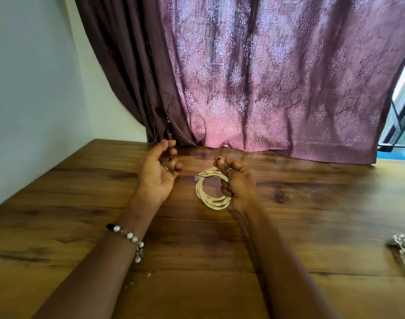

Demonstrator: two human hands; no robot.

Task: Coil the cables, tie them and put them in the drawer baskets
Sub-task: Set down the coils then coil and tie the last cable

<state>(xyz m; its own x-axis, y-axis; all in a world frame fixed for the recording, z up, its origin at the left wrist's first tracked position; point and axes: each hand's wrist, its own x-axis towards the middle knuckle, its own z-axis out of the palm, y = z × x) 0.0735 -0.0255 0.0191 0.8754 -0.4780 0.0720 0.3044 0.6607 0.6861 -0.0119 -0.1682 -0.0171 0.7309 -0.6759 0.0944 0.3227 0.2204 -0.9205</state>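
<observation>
Wood-grain table (pixel 81 226), purple curtain (pixel 266 77) behind. My right hand (pixel 237 185) grips the coiled cream cable (pixel 208 199) just above it; left hand (pixel 157 171) pinches something thin and dark, can't tell what.

I'm at home, in a lived-in room: a wood-grain table (pixel 81 226) fills the lower frame, a patterned mauve curtain (pixel 266 77) hangs across the top, a plain pale wall (pixel 31 88) stands at upper left, and a window (pixel 404 100) shows at the right edge.
</observation>
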